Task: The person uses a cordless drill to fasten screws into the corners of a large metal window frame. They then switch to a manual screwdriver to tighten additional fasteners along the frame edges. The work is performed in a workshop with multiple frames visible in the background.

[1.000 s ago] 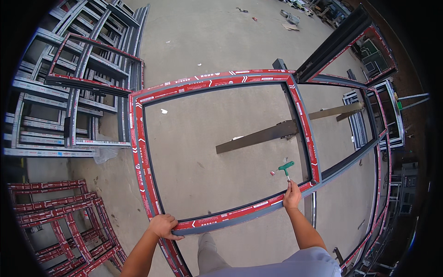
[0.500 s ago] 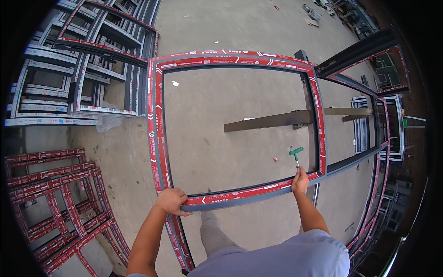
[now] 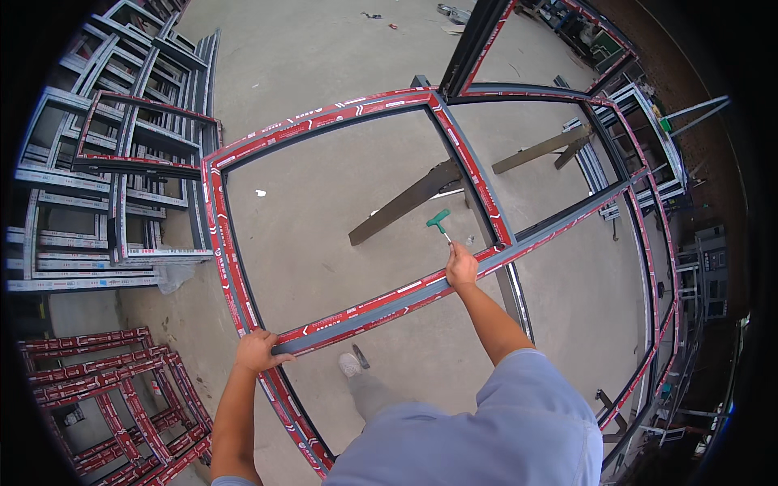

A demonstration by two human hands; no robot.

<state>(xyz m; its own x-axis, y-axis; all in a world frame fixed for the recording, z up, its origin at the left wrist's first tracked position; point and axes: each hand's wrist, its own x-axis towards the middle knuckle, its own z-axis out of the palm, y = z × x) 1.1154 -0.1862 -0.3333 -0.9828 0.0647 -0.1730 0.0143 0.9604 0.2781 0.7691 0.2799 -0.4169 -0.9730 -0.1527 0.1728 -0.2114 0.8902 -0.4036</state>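
In front of me is a large window frame (image 3: pixel 478 185), dark grey and covered with red printed film. My left hand (image 3: pixel 258 350) grips the near left corner of its big opening, thumb along the near rail. At the other end of that rail, my right hand (image 3: pixel 462 266) holds a T-handle hex key (image 3: pixel 438 219) by its thin metal shaft. The green handle points up and away from me, above the opening. My right fingers are closed round the shaft beside the rail, and the shaft's lower end is hidden in them.
An open sash (image 3: pixel 478 44) stands up from the far right part. Brown support beams (image 3: pixel 405 200) run beneath the frame. Stacked frames (image 3: pixel 150 174) lie at the far left, and red-filmed frames (image 3: pixel 121 397) near left. A dark object (image 3: pixel 361 356) lies by my shoe (image 3: pixel 349 364).
My view has turned, so the frame and both hands appear further left and the near rail slants more. Both hands keep their holds.
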